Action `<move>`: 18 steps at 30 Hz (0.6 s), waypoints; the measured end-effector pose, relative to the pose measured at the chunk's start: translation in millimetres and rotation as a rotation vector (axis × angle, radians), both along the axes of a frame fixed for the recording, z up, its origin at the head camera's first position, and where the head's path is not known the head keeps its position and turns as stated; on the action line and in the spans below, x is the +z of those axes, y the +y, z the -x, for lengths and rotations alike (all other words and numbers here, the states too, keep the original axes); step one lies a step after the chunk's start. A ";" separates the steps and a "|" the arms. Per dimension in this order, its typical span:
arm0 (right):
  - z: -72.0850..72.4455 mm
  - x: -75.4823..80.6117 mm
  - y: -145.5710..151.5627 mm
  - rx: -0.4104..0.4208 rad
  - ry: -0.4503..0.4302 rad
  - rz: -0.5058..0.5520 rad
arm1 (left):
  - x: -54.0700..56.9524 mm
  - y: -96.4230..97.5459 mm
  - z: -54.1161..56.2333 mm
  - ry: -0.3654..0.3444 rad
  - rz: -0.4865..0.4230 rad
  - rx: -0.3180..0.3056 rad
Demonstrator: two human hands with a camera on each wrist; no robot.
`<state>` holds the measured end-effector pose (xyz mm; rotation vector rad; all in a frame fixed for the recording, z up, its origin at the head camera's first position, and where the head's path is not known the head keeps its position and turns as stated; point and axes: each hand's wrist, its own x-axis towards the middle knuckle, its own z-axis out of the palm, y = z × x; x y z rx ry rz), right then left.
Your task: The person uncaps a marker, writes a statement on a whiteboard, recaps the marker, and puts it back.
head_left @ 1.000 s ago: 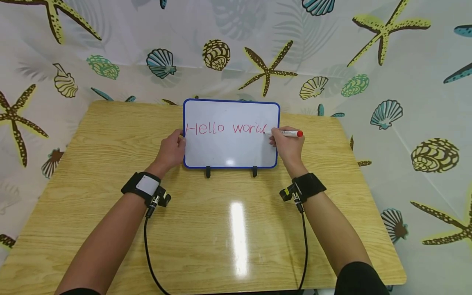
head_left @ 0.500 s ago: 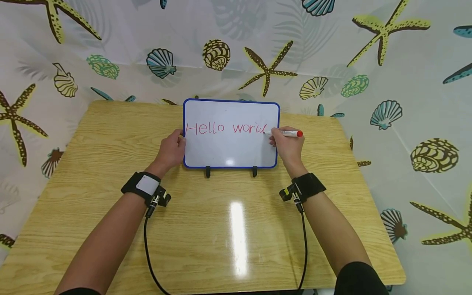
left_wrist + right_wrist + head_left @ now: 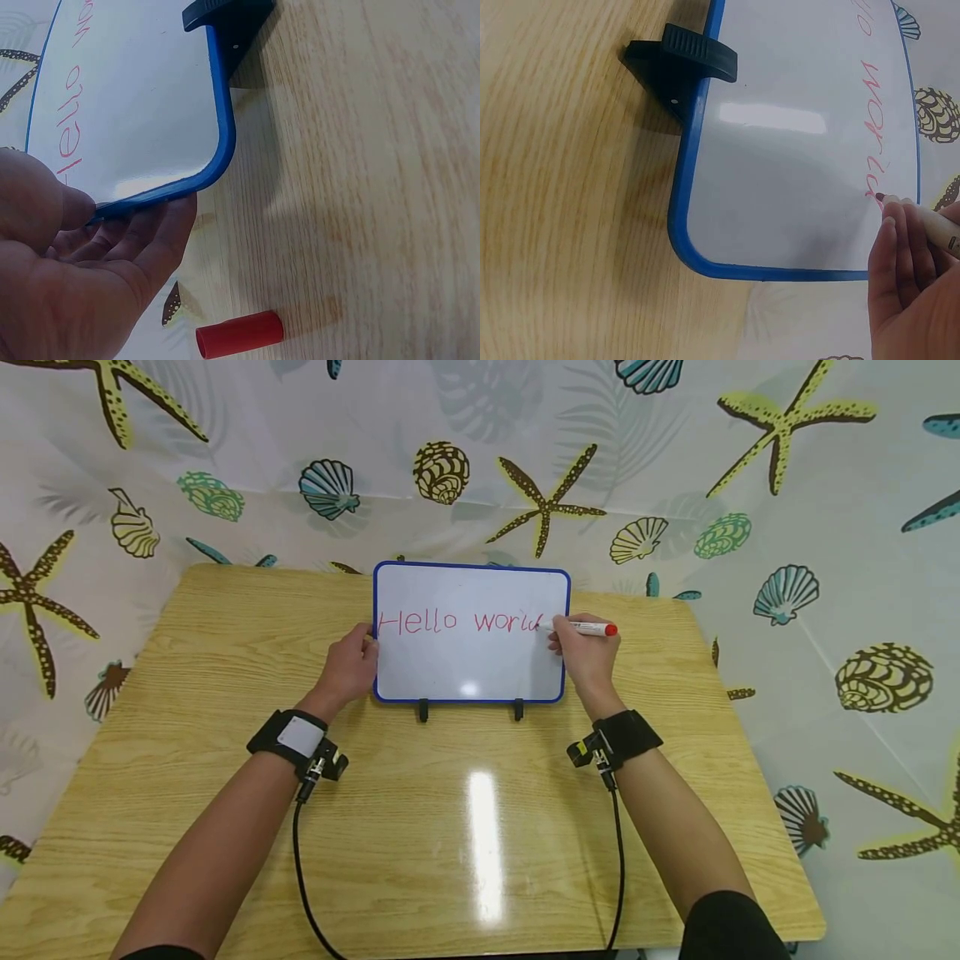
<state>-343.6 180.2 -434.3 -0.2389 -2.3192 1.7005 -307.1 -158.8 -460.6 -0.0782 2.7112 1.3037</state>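
Note:
A small whiteboard (image 3: 468, 672) with a blue frame leans back on two black stand feet, with "Hello" and further letters in red across its upper half. My left hand (image 3: 348, 664) grips its left edge; in the left wrist view the thumb lies at the front and the fingers (image 3: 169, 232) go behind the frame. At the right edge my right hand (image 3: 588, 660) pinches a white marker (image 3: 588, 629) with a red end. In the right wrist view the marker's dark red tip is right at the last letter, near the board's right side.
A red marker cap (image 3: 240, 335) lies on the wooden table (image 3: 420, 860) left of the board. Black stand clips (image 3: 697, 56) hold the board's lower edge. Cables (image 3: 300, 868) run from both wrist cameras toward the front edge. A shell-patterned cloth (image 3: 247, 427) hangs behind.
The marker in my right hand has shifted up very slightly. My left hand and the whiteboard have stayed in place.

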 end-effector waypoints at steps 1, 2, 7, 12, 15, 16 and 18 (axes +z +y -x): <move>0.4 -0.2 0.7 -0.002 -0.002 0.003 | -0.1 0.0 -0.2 0.000 -0.001 0.002; 0.5 -0.2 1.3 -0.004 -0.002 0.003 | -0.2 0.0 -0.2 -0.001 -0.004 0.003; 1.6 0.0 5.3 -0.018 -0.010 -0.001 | -0.3 0.2 0.1 -0.005 -0.005 0.010; 2.3 -0.7 8.7 -0.029 -0.011 -0.001 | -1.3 -0.3 0.8 -0.002 0.006 0.008; 2.1 0.4 9.9 -0.034 -0.010 0.004 | -2.7 -0.2 1.4 0.001 0.008 0.010; 1.9 0.8 10.3 -0.033 -0.008 0.006 | -3.0 0.1 1.5 0.002 0.008 0.010; 2.5 1.0 11.5 -0.034 -0.006 0.010 | -3.0 0.6 1.4 0.002 0.008 0.010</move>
